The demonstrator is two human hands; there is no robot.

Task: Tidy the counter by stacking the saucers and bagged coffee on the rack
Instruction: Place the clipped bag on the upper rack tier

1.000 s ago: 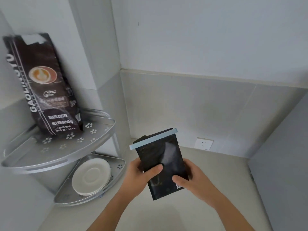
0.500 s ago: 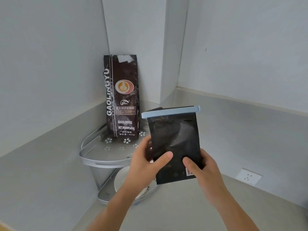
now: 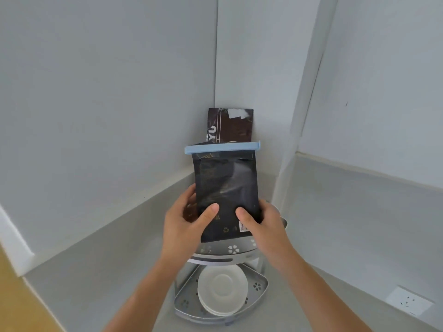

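Observation:
A black coffee bag (image 3: 225, 188) sealed with a pale blue clip (image 3: 221, 147) is upright over the top shelf (image 3: 233, 250) of a silver corner rack. My left hand (image 3: 184, 224) grips its lower left edge and my right hand (image 3: 261, 226) grips its lower right. Behind it a taller dark brown coffee bag (image 3: 231, 125) stands in the wall corner, mostly hidden. White saucers (image 3: 221, 292) lie stacked on the rack's bottom shelf (image 3: 260, 287).
Grey walls close in on the rack from the left and the back. A grey counter (image 3: 96, 283) runs left of the rack. A white wall socket (image 3: 410, 303) sits low at the right. A wooden surface (image 3: 14, 307) shows at the bottom left.
The view has swung so the rack sits straight ahead. Both hands have carried the clipped bag forward, in front of the tall bag and over the top shelf.

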